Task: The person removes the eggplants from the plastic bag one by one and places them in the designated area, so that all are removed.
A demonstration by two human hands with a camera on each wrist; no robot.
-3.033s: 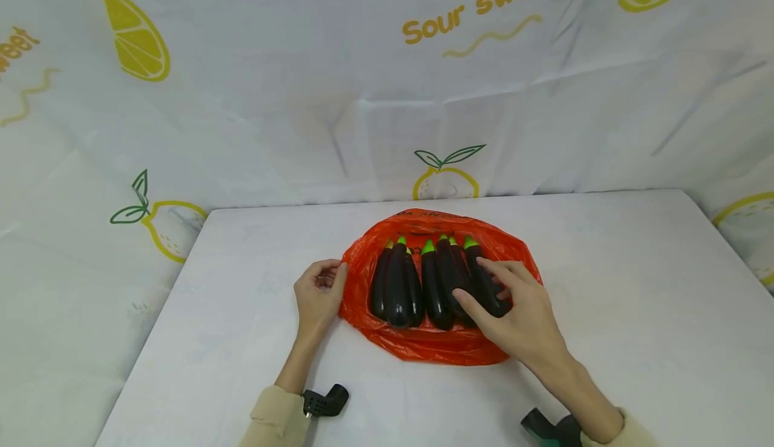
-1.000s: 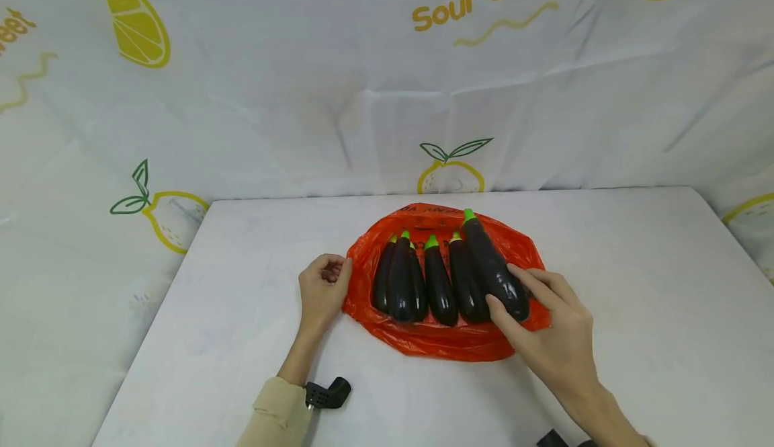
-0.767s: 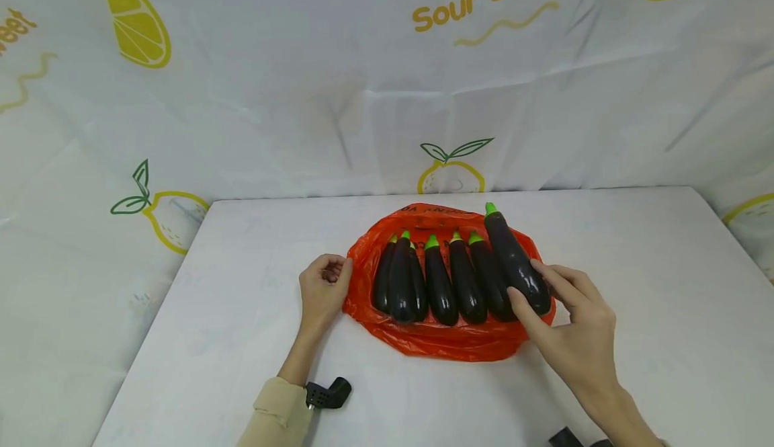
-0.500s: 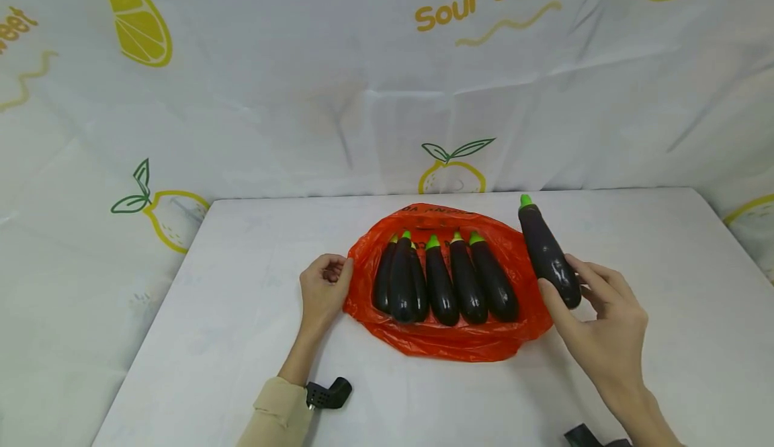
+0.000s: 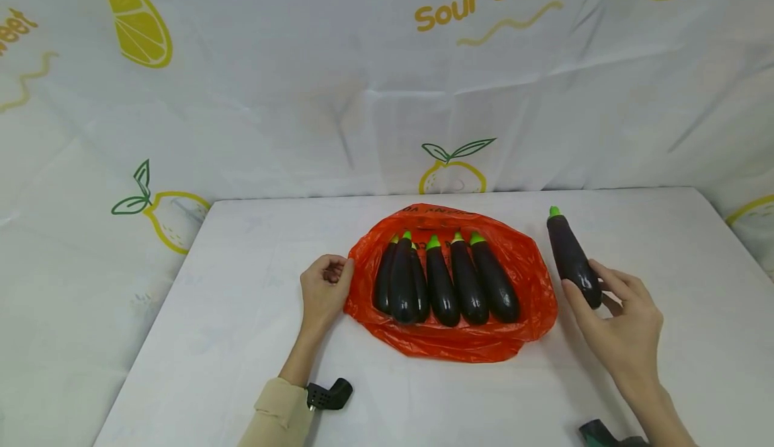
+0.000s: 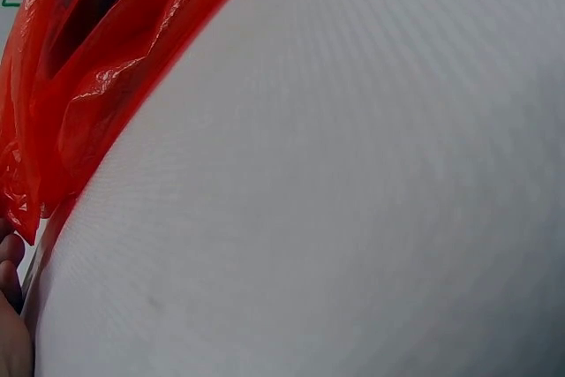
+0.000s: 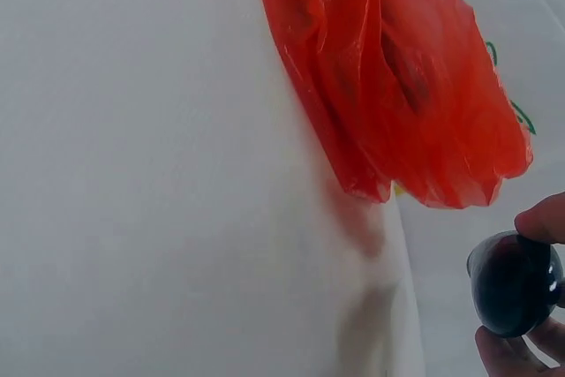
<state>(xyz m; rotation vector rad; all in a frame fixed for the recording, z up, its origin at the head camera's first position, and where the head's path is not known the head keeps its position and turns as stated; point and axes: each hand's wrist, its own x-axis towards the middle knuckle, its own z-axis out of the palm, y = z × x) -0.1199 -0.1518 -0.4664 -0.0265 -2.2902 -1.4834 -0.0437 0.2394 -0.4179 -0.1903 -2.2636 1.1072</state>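
An opened-out red plastic bag (image 5: 535, 286) lies on the white table, its rim folded around several dark purple eggplants (image 5: 441, 289) with green stem ends. At the bag's left rim, my left hand (image 5: 323, 292) pinches the edge of the plastic between thumb and curled fingers; the left wrist view shows only some fingers (image 6: 11, 262) beside the red bag (image 6: 97, 121). My right hand (image 5: 625, 322) grips one eggplant (image 5: 571, 255) by its thick lower end, stem pointing away. That eggplant is off the table, just right of the bag. The right wrist view shows its rounded end (image 7: 508, 293) between thumb and fingers.
The white table (image 5: 242, 346) extends around the bag on both sides. Behind it hangs a white cloth (image 5: 272, 97) printed with lemons and lettering. Black wrist devices (image 5: 329, 393) sit near both forearms.
My right hand has taken the rightmost eggplant from the bag, raised it and carried it right, beyond the rim. My left hand has stayed at the bag's left edge.
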